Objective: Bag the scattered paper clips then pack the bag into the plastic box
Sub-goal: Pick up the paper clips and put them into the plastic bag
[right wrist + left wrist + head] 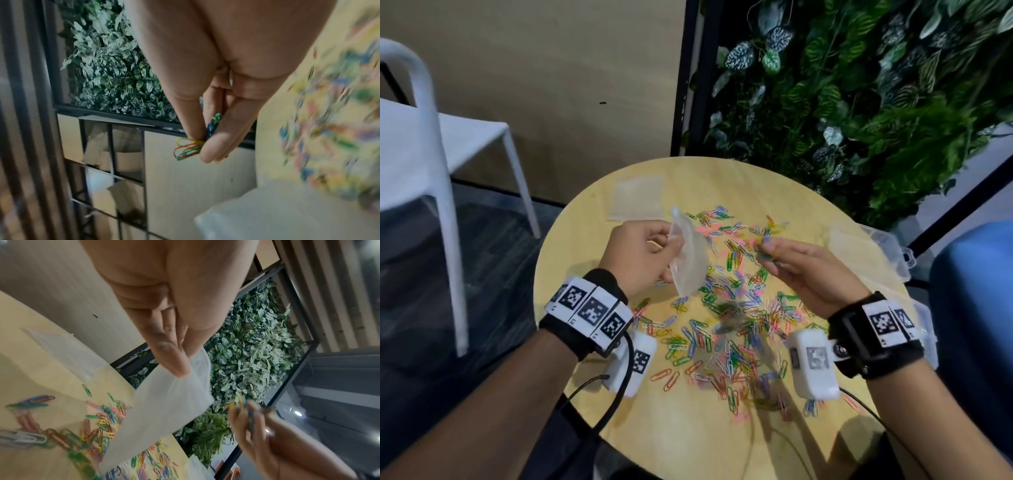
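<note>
A person's left hand [643, 255] pinches a small clear bag [686, 257] at its rim and holds it up above the round worktop [688, 438], while the right hand [804, 270], just to the right of that grip, clasps a small bunch of paper clips [190, 148] between thumb and fingertips. The step in hand appears to be loading the bag; the next move calls for bringing the bunch left to the bag's mouth, which looks barely parted, and letting go inside it. The bag seems to hold nothing yet. Most clips still lie scattered on the worktop below both hands. A clear plastic box [873, 253] sits beyond the right grip at the worktop's edge; its contents cannot be made out. Another flat bag [635, 198] lies beyond the left grip.
</note>
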The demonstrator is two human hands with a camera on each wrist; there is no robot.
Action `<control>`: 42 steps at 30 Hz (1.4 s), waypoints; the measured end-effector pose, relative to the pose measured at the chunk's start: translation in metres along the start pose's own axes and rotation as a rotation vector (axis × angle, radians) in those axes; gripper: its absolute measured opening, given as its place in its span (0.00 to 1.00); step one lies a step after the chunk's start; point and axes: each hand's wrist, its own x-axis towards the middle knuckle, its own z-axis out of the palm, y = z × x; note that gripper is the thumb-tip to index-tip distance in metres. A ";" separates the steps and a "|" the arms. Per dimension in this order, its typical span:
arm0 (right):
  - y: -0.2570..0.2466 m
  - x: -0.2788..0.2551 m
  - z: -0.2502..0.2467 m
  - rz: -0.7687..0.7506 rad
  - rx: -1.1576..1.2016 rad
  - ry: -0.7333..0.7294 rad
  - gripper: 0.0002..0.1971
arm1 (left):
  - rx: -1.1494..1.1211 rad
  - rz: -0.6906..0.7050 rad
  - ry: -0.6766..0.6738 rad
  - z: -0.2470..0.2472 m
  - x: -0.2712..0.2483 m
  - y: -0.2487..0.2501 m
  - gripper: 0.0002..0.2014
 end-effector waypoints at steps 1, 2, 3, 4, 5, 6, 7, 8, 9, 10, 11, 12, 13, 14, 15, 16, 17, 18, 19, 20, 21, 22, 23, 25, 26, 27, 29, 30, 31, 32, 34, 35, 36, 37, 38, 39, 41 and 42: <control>-0.003 0.000 0.011 -0.005 0.056 -0.031 0.11 | 0.012 0.009 -0.011 0.002 -0.001 0.002 0.06; -0.004 0.000 0.021 -0.009 0.115 -0.053 0.09 | 0.026 0.015 -0.023 0.004 -0.001 0.003 0.06; -0.005 0.000 0.030 -0.007 0.168 -0.074 0.09 | 0.040 0.026 -0.035 0.005 -0.001 0.005 0.07; -0.004 0.001 0.039 0.005 0.213 -0.100 0.10 | 0.055 0.045 -0.048 0.006 0.000 0.006 0.08; -0.001 0.001 0.048 0.021 0.241 -0.126 0.10 | 0.065 0.070 -0.064 0.007 0.000 0.008 0.10; 0.002 0.001 0.057 0.035 0.247 -0.155 0.10 | 0.074 0.092 -0.080 0.008 0.001 0.009 0.11; 0.005 0.001 0.065 0.040 0.224 -0.177 0.10 | 0.078 0.109 -0.100 0.009 0.001 0.011 0.11; 0.009 0.002 0.072 0.042 0.184 -0.186 0.09 | 0.080 0.114 -0.123 0.011 0.002 0.011 0.11; 0.013 0.002 0.079 0.037 0.141 -0.183 0.09 | 0.083 0.115 -0.143 0.011 0.002 0.012 0.12; 0.015 0.004 0.083 0.025 0.103 -0.169 0.07 | 0.087 0.115 -0.157 0.012 0.003 0.011 0.15; 0.018 0.006 0.085 0.004 0.068 -0.144 0.05 | 0.087 0.116 -0.171 0.012 0.004 0.009 0.16; 0.019 0.008 0.087 -0.027 0.026 -0.114 0.04 | 0.078 0.114 -0.183 0.011 0.005 0.009 0.16; 0.019 0.010 0.087 -0.062 -0.025 -0.085 0.03 | 0.061 0.112 -0.192 0.009 0.005 0.008 0.16; 0.019 0.012 0.086 -0.094 -0.082 -0.063 0.03 | 0.038 0.108 -0.199 0.007 0.005 0.008 0.16; 0.019 0.014 0.086 -0.123 -0.143 -0.046 0.03 | 0.007 0.098 -0.207 0.005 0.005 0.008 0.15; 0.020 0.015 0.086 -0.153 -0.213 -0.029 0.04 | -0.025 0.086 -0.217 0.003 0.004 0.009 0.15; 0.021 0.017 0.088 -0.186 -0.298 -0.009 0.05 | -0.053 0.076 -0.229 0.002 0.002 0.011 0.16; 0.022 0.019 0.090 -0.222 -0.403 0.017 0.06 | -0.070 0.073 -0.241 0.001 0.001 0.012 0.16; 0.024 0.021 0.092 -0.256 -0.517 0.042 0.07 | -0.073 0.076 -0.247 0.000 0.000 0.012 0.17; 0.024 0.023 0.095 -0.283 -0.626 0.050 0.09 | -0.070 0.083 -0.247 -0.001 -0.001 0.013 0.17; 0.025 0.024 0.098 -0.296 -0.720 0.034 0.11 | -0.071 0.098 -0.242 -0.002 -0.002 0.014 0.17; 0.025 0.025 0.102 -0.294 -0.801 0.009 0.13 | -0.075 0.115 -0.234 -0.003 -0.002 0.014 0.16; 0.024 0.024 0.106 -0.282 -0.872 -0.018 0.13 | -0.080 0.131 -0.224 -0.004 -0.003 0.014 0.16; 0.022 0.020 0.115 -0.268 -1.005 -0.053 0.15 | -0.081 0.146 -0.207 -0.006 -0.003 0.014 0.15; 0.021 0.018 0.118 -0.277 -1.082 -0.051 0.16 | -0.083 0.143 -0.201 -0.007 -0.003 0.014 0.15; 0.021 0.017 0.120 -0.309 -1.169 -0.030 0.17 | -0.092 0.134 -0.199 -0.008 -0.003 0.014 0.14; 0.022 0.018 0.124 -0.408 -1.342 0.056 0.15 | -0.138 0.115 -0.210 -0.011 -0.003 0.014 0.14; 0.022 0.021 0.125 -0.451 -1.404 0.101 0.13 | -0.165 0.108 -0.215 -0.013 -0.004 0.015 0.14; 0.022 0.022 0.126 -0.488 -1.444 0.135 0.12 | -0.191 0.104 -0.214 -0.015 -0.005 0.015 0.14; 0.022 0.023 0.128 -0.519 -1.472 0.142 0.11 | -0.216 0.101 -0.209 -0.017 -0.006 0.014 0.13; 0.019 0.020 0.132 -0.608 -1.490 0.063 0.13 | -0.257 0.109 -0.173 -0.026 -0.010 0.014 0.13; 0.017 0.016 0.134 -0.680 -1.430 -0.010 0.12 | -0.268 0.122 -0.142 -0.033 -0.011 0.013 0.13; 0.013 0.010 0.138 -0.737 -1.302 -0.079 0.11 | -0.277 0.134 -0.106 -0.041 -0.013 0.012 0.12; 0.011 0.004 0.141 -0.753 -1.131 -0.134 0.10 | -0.287 0.142 -0.065 -0.051 -0.014 0.011 0.12; 0.008 -0.001 0.142 -0.738 -0.947 -0.178 0.09 | -0.299 0.147 -0.022 -0.061 -0.016 0.009 0.12; 0.007 -0.004 0.143 -0.696 -0.788 -0.218 0.09 | -0.306 0.152 0.021 -0.072 -0.016 0.006 0.12; 0.011 -0.005 0.141 -0.603 -0.691 -0.273 0.08 | -0.301 0.153 0.094 -0.093 -0.018 -0.002 0.12; 0.018 -0.001 0.140 -0.580 -0.777 -0.296 0.08 | -0.292 0.144 0.125 -0.102 -0.019 -0.007 0.12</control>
